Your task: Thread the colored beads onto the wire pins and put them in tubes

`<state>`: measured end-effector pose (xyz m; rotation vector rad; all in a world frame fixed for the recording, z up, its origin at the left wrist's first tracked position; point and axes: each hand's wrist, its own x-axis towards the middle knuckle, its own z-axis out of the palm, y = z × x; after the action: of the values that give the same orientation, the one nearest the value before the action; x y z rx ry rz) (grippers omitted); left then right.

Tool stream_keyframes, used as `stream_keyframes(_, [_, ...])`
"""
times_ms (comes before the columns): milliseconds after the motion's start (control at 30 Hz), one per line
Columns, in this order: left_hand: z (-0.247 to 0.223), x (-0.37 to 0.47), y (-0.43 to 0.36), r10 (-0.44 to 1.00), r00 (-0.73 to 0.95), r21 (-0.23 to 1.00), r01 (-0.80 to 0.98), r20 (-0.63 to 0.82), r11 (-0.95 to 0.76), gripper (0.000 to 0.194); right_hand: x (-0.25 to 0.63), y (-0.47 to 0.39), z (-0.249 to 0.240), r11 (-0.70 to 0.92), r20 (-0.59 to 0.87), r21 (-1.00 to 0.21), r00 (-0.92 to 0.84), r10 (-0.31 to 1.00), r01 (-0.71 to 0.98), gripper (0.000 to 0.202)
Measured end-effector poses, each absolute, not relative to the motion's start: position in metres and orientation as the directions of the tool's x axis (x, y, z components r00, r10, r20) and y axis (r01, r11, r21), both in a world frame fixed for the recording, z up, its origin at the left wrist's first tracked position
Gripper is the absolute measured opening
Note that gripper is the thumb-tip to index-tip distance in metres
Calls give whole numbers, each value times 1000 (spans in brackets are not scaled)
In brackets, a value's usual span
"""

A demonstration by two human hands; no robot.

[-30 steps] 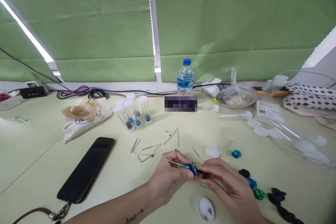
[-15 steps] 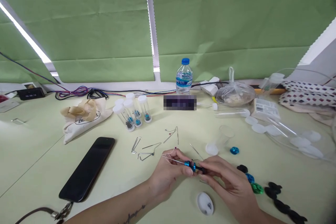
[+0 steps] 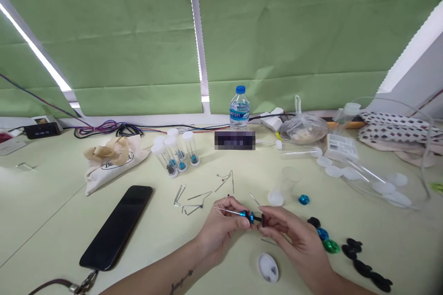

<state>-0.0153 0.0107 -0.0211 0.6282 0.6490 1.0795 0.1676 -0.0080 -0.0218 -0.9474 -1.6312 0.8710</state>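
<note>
My left hand (image 3: pixel 223 226) pinches a small blue-and-black metal piece (image 3: pixel 246 216) between thumb and fingers. A thin metal rod (image 3: pixel 230 211) runs out of it to the left, and a fine wire with a dark red bead (image 3: pixel 228 195) shows above that hand. At the other end, my right hand (image 3: pixel 294 235) closes its thumb and fingers on the black disc-like end (image 3: pixel 262 220) of the same piece. Just below the hands lies a white cap (image 3: pixel 267 268) with small dark parts in it. Thin metal pins stick out past the right fingers; whether they are held I cannot tell.
Bent metal wires (image 3: pixel 197 202) lie left of the hands, beside a black phone (image 3: pixel 116 227). Clear tubes with white caps (image 3: pixel 173 156) stand farther back. Green, blue and black knobs (image 3: pixel 331 246) line the right side. A water bottle (image 3: pixel 239 109) stands behind.
My view has tilted and shifted slightly. My right fingers have drawn back a little, so the black disc end now shows more clearly. My left hand keeps its pinch.
</note>
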Motion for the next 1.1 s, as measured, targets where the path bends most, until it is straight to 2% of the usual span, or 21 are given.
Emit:
stream_keyframes(167, [-23,-15,12,925,344,731,-587,-162,347,27,170,-6,-23,518,465,-841,-277,841,159,32])
stream_keyframes(433, [-22,-15,10,924,340,730,-584,-178,355,26,170,-6,-23,447,408,-876,-217,887,181,25])
stream_keyframes(767, [-20,-12,11,920,329,706,-599,-212,377,29,177,-3,-21,568,501,-780,-281,819,262,39])
stream_keyframes(933, [-20,-11,11,913,331,707,-586,-237,396,31,177,-2,-18,610,530,-723,-308,790,323,37])
stream_keyframes(1100, [-19,-11,10,917,298,734,-554,-266,392,34,177,-2,-19,595,511,-750,-318,798,287,35])
